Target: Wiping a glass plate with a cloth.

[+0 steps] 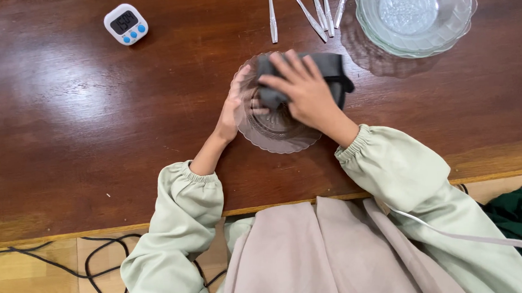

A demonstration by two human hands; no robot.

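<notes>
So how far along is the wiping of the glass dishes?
In hand: the left hand steadies a clear glass dish while the right hand presses a grey cloth into it. A stack of glass bowls and the spoons lie apart at the table's far edge; whether they are wiped cannot be told.

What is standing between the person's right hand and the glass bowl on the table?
A dark grey cloth lies between them: the right hand presses it into the glass bowl. The left hand grips the bowl's left rim directly, with nothing visible between.
</notes>
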